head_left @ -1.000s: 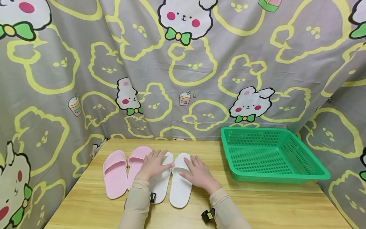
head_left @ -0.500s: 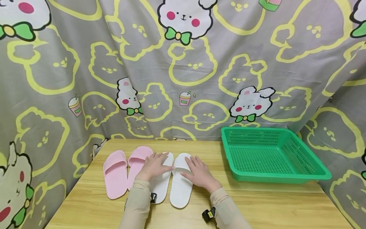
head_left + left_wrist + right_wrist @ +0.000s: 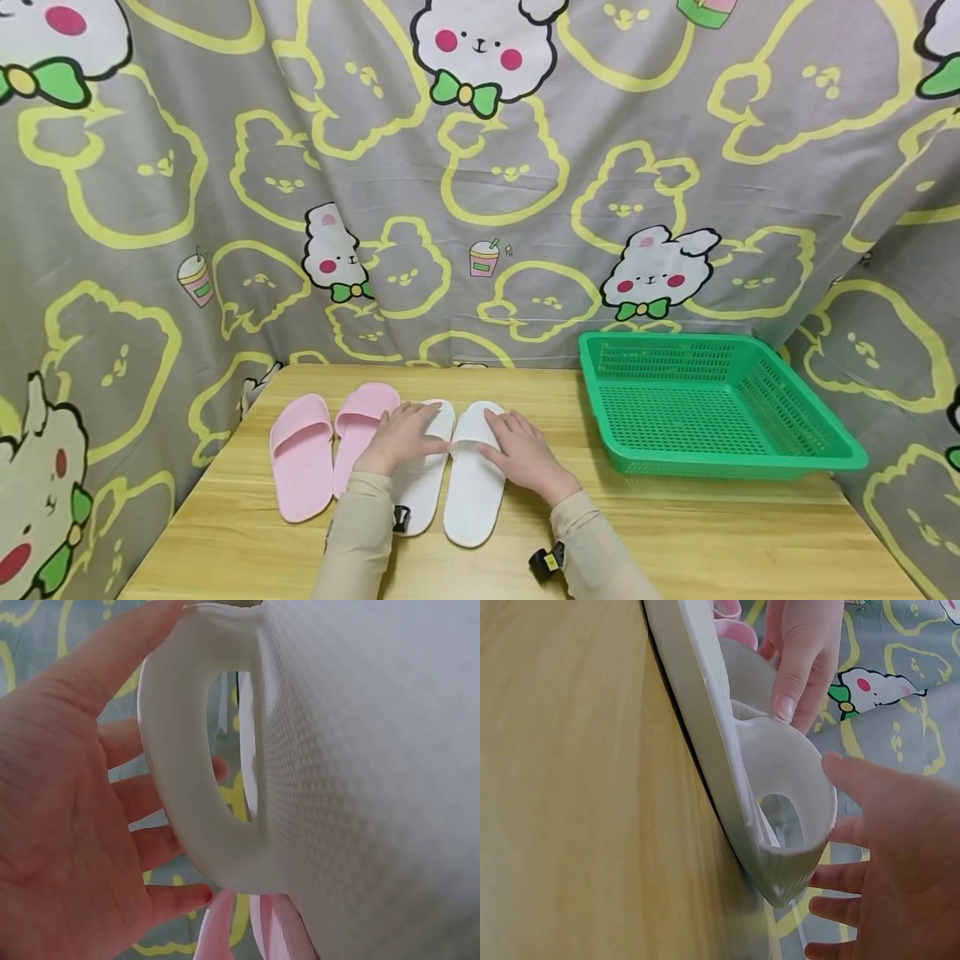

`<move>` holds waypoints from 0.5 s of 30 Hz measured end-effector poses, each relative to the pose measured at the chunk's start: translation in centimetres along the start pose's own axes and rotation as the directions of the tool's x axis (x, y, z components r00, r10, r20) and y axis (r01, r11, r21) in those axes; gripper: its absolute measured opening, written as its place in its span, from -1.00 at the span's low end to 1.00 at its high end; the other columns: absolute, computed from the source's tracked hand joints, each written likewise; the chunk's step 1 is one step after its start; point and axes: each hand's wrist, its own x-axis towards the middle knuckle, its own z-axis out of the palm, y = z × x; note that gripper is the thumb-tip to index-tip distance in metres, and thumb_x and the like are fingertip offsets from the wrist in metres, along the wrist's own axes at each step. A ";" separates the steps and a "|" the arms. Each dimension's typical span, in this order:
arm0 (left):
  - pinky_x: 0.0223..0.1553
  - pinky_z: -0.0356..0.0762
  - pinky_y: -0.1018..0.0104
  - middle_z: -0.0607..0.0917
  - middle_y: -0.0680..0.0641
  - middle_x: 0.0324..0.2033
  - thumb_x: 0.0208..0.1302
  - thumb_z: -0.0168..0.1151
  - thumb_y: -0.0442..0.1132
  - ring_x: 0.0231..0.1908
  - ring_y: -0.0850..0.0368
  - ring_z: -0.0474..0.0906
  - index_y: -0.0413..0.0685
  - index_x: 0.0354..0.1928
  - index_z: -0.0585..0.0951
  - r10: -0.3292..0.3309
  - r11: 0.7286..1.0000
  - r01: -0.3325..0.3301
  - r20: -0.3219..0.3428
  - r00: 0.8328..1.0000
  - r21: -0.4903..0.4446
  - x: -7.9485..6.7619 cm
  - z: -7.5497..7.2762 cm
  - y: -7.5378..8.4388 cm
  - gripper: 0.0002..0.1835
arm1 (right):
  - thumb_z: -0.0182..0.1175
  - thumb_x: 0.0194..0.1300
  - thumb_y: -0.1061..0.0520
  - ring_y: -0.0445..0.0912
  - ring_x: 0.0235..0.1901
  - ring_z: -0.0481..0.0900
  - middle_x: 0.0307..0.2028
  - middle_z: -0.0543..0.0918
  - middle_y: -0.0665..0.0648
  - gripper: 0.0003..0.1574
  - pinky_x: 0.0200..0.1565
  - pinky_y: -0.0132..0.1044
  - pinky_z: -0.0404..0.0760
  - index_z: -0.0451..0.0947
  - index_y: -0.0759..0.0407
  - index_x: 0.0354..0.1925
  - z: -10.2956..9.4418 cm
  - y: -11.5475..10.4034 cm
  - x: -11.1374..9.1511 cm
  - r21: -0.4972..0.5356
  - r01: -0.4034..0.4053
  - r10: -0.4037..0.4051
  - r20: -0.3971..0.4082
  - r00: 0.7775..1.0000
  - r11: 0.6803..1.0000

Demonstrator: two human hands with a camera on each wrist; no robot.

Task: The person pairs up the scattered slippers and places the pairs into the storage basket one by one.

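Note:
Two white slippers lie side by side on the table, toes pointing away. My left hand (image 3: 401,439) rests over the strap of the left white slipper (image 3: 420,500), fingers spread and fairly straight. In the left wrist view, that thumb touches the strap's edge (image 3: 176,742) while the fingers extend across its top. Over the right white slipper (image 3: 472,504) lies my right hand (image 3: 528,454), fingers extended, thumb at the strap's near edge. A pink slipper (image 3: 302,479) and a second pink slipper (image 3: 366,417), partly covered by my left hand, lie to the left.
A green perforated plastic basket (image 3: 675,425) stands at the right rear of the wooden table (image 3: 675,542). Close behind the table hangs a grey curtain (image 3: 525,308) with cartoon rabbits, and it also encloses both sides.
Both hands stay over the white slippers. The left thumb has dropped slightly toward me along the strap, and the right thumb has shifted a little. The slippers look almost unmoved.

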 end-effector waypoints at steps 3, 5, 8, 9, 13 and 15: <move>0.25 0.08 -0.53 0.56 -0.18 0.23 0.01 0.42 0.22 0.28 -0.26 0.39 0.03 0.31 0.47 0.007 1.000 -0.007 -0.006 1.000 0.002 0.0 0.0 0.0 -0.17 | -0.03 0.47 -0.19 0.31 0.37 0.25 0.30 0.42 0.31 -0.25 0.31 0.32 0.24 0.19 0.14 0.45 -0.1 0.1 0.0 -0.009 0.008 -0.008 -0.009 1.000 1.000; 0.25 0.09 -0.53 0.57 -0.18 0.22 -0.01 0.44 0.21 0.27 -0.26 0.40 0.03 0.31 0.48 0.012 1.000 -0.012 -0.008 1.000 0.001 0.0 0.0 -0.1 -0.17 | 0.00 0.46 -0.16 0.28 0.33 0.33 0.28 0.45 0.32 -0.27 0.29 0.29 0.30 0.22 0.17 0.43 -0.2 0.2 0.0 -0.021 0.019 -0.020 -0.018 1.000 1.000; 0.25 0.08 -0.54 0.58 -0.17 0.21 -0.05 0.47 0.19 0.27 -0.25 0.41 0.04 0.30 0.49 0.015 1.000 -0.015 -0.007 1.000 -0.006 0.0 0.1 -0.2 -0.16 | 0.04 0.45 -0.12 0.24 0.26 0.43 0.22 0.51 0.34 -0.29 0.25 0.22 0.38 0.26 0.19 0.41 -0.6 0.5 -0.1 -0.031 0.021 -0.022 -0.024 0.999 0.999; 0.25 0.08 -0.54 0.58 -0.17 0.21 -0.06 0.48 0.18 0.27 -0.24 0.41 0.04 0.29 0.49 0.016 1.000 -0.016 -0.006 1.000 -0.010 0.0 0.1 -0.3 -0.16 | 0.06 0.44 -0.11 0.23 0.22 0.46 0.19 0.53 0.35 -0.30 0.23 0.20 0.40 0.27 0.19 0.40 -0.7 0.6 -0.1 -0.033 0.019 -0.020 -0.027 0.999 0.999; 0.26 0.06 -0.54 0.58 -0.18 0.22 -0.07 0.50 0.13 0.27 -0.25 0.41 0.03 0.29 0.49 0.012 1.000 -0.012 0.001 1.000 -0.025 0.0 0.0 -0.3 -0.17 | 0.08 0.43 -0.10 0.24 0.18 0.51 0.15 0.56 0.37 -0.30 0.21 0.18 0.42 0.29 0.20 0.39 -1.4 0.8 -0.2 -0.022 -0.005 0.005 -0.016 1.000 1.000; 0.27 0.05 -0.53 0.58 -0.18 0.22 -0.06 0.49 0.13 0.27 -0.25 0.41 0.02 0.30 0.49 0.010 1.000 -0.010 0.003 1.000 -0.028 -0.1 0.0 -0.3 -0.17 | 0.09 0.42 -0.10 0.24 0.18 0.50 0.16 0.56 0.36 -0.29 0.21 0.19 0.42 0.29 0.20 0.39 -1.6 0.9 -0.3 -0.019 -0.016 0.016 -0.003 1.000 1.000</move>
